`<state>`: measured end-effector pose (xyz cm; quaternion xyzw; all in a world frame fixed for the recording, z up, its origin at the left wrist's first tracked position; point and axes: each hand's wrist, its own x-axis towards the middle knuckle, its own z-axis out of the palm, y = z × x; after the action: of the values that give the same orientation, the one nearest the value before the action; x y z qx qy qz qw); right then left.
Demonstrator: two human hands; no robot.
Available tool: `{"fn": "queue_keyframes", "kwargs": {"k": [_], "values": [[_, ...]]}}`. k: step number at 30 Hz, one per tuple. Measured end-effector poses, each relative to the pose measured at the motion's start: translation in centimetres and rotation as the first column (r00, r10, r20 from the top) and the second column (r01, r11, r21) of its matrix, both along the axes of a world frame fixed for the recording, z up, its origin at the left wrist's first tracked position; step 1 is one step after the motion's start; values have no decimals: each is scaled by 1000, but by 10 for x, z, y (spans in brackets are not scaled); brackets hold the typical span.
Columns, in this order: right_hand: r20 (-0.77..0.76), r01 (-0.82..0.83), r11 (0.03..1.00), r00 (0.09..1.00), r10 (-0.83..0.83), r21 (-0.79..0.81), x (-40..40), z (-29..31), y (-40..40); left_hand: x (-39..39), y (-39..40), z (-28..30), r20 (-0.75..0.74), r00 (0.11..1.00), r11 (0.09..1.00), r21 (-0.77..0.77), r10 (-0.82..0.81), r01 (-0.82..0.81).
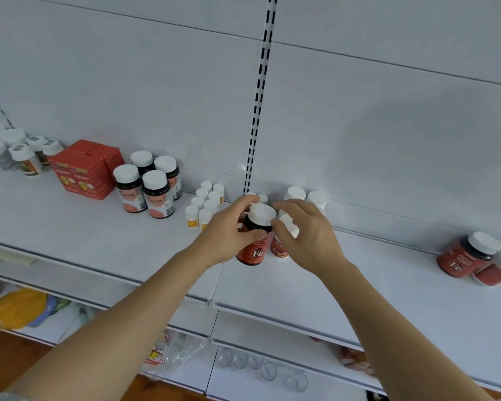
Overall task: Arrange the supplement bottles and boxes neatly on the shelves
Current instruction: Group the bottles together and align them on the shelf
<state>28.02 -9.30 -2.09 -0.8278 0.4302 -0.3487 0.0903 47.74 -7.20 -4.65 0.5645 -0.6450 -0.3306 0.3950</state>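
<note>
My left hand (229,230) grips a red "Fe" bottle (253,251) with a white cap, upright on the white shelf (99,227). My right hand (307,235) curls its fingers round a second red bottle (279,248) right beside it. Behind them stand two white-capped bottles (304,196). To the left are several small white bottles (204,205), several dark white-capped bottles (148,186) and red boxes (84,169). Another red "Fe" bottle (466,254) stands at the far right of the shelf.
White-lidded jars (18,151) crowd the shelf's far left. A slotted upright (258,96) runs up the back panel. Lower shelves hold a yellow packet (15,308), plastic wrapping (171,351) and clear glasses (261,366).
</note>
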Motion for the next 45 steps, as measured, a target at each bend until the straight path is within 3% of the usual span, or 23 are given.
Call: {"fn": "queue_keyframes", "kwargs": {"k": [4,7,11,14,19,24,33,45], "values": [[-21,-44,964,998,51,263,21,13,-6,5,10,7,-14,1000,1000,-16,9,-9],[-11,-90,941,995,98,326,40,13,-9,23,20,10,5,999,999,-16,50,-50],[2,-150,955,988,154,256,76,13,-4,56,39,9,63,990,991,-43,129,-126],[24,-201,962,979,200,182,109,17,5,92,54,12,206,963,982,-112,172,-152],[21,-218,968,976,217,123,181,29,22,176,88,20,406,840,926,-263,361,-271],[7,-222,974,975,222,49,277,33,51,274,128,19,549,713,899,-301,436,-318],[27,-310,950,950,310,-28,459,25,84,438,188,11,571,592,815,-299,569,-496],[76,-476,879,876,476,-14,717,12,50,656,191,21,675,367,688,-291,640,-665]]}}
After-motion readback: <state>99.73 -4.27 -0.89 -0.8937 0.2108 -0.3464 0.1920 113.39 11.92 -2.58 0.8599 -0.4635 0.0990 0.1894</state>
